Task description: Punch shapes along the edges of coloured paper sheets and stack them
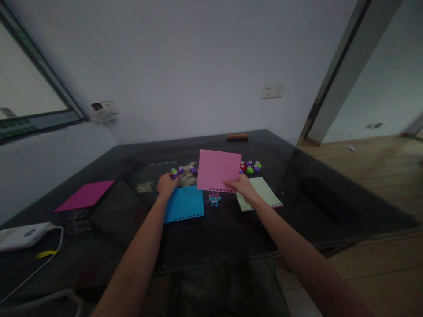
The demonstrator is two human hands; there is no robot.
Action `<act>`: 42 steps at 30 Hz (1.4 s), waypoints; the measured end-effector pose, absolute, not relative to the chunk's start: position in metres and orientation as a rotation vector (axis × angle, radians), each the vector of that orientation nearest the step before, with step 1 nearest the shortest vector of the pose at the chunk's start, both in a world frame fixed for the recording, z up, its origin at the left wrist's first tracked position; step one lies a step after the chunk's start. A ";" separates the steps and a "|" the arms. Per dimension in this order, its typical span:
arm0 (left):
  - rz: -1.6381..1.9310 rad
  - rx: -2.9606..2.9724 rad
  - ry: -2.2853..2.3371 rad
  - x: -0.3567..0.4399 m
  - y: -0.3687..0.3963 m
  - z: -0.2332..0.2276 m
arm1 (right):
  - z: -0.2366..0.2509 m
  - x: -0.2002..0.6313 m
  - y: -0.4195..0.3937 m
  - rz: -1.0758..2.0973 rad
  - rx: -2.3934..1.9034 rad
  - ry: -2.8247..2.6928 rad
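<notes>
pink sheet held above dark table, punches to either side

item one: right hand [243, 185], just right of frame centre, pinched the lower right corner of a pink paper sheet [218, 169]. the sheet stood lifted and tilted at frame centre, its lower edge carrying a row of small punched holes.

item two: left hand [167, 183], left of centre, lay knuckles up on the table with its fingertips at a small purple punch [175, 175]. whether the fingers were closed on it could not be told.

item three: cluster of small punches [183, 170], green and purple, just above and right of the left hand.

item four: second cluster of punches [250, 167], red, green and purple, right of the pink sheet's upper edge.

item five: blue sheet [185, 204], flat on the table below the pink one, with holes along its near edge.

item six: pale green sheet [262, 191], flat, right of centre, partly under the right wrist.

item seven: small heap of coloured paper bits [214, 199], between the blue and green sheets.

item eight: magenta sheet [85, 195], flat, left of the frame, well apart from the rest.

item nine: dark table [211, 237], filling the lower middle of the frame.
</notes>
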State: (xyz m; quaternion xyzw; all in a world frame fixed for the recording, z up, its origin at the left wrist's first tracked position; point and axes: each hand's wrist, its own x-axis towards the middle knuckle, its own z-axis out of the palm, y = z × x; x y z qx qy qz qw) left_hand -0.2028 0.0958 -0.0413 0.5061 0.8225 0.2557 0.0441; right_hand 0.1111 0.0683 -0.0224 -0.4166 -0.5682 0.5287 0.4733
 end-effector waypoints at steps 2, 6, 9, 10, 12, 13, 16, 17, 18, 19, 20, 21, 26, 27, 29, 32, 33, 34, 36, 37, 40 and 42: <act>0.768 1.575 2.517 -0.201 0.095 -0.041 | -0.023 0.111 0.069 1.288 -1.028 -1.389; 0.723 1.616 2.533 -0.201 0.096 -0.040 | -0.024 0.111 0.069 1.289 -1.045 -1.392; 0.703 1.645 2.519 -0.204 0.096 -0.039 | -0.023 0.112 0.069 1.274 -1.073 -1.402; 0.702 1.644 2.510 -0.205 0.096 -0.039 | -0.022 0.112 0.069 1.268 -1.074 -1.405; 0.725 1.619 2.498 -0.207 0.096 -0.038 | -0.022 0.112 0.068 1.257 -1.071 -1.410; 0.756 1.608 2.491 -0.207 0.095 -0.036 | -0.021 0.112 0.068 1.252 -1.070 -1.412; 0.945 1.652 2.414 -0.204 0.095 -0.029 | -0.020 0.112 0.067 1.242 -1.072 -1.410; 1.026 1.689 2.359 -0.202 0.095 -0.025 | -0.019 0.113 0.067 1.241 -1.076 -1.408; 1.107 1.719 2.295 -0.198 0.095 -0.021 | -0.018 0.113 0.066 1.236 -1.080 -1.405; 1.188 1.732 2.226 -0.194 0.094 -0.017 | -0.018 0.113 0.066 1.228 -1.086 -1.401; 1.262 1.723 2.151 -0.189 0.093 -0.012 | -0.018 0.114 0.067 1.217 -1.092 -1.398; 1.329 1.681 2.075 -0.183 0.092 -0.009 | -0.018 0.114 0.067 1.206 -1.096 -1.393; 1.473 1.338 1.529 -0.151 0.075 -0.003 | -0.019 0.115 0.069 1.216 -1.057 -1.348; 1.468 1.277 1.409 -0.144 0.070 -0.004 | -0.019 0.116 0.071 1.219 -1.044 -1.339; 1.452 1.179 1.184 -0.133 0.059 -0.007 | -0.020 0.120 0.073 1.212 -1.025 -1.320; 1.400 1.064 1.001 -0.117 0.044 -0.010 | -0.021 0.127 0.078 1.193 -0.981 -1.290; 1.379 1.037 0.975 -0.112 0.040 -0.010 | -0.021 0.129 0.080 1.184 -0.967 -1.278; 1.358 1.017 0.953 -0.107 0.036 -0.011 | -0.021 0.131 0.081 1.173 -0.958 -1.268; 1.334 1.001 0.923 -0.098 0.029 -0.012 | -0.020 0.134 0.082 1.140 -0.960 -1.249; 1.325 1.006 0.915 -0.094 0.026 -0.012 | -0.019 0.135 0.082 1.123 -0.966 -1.243; 1.290 1.027 0.938 -0.085 0.018 -0.013 | -0.015 0.134 0.080 1.078 -0.981 -1.252; 1.266 1.041 1.002 -0.081 0.014 -0.013 | -0.013 0.133 0.080 1.041 -0.992 -1.279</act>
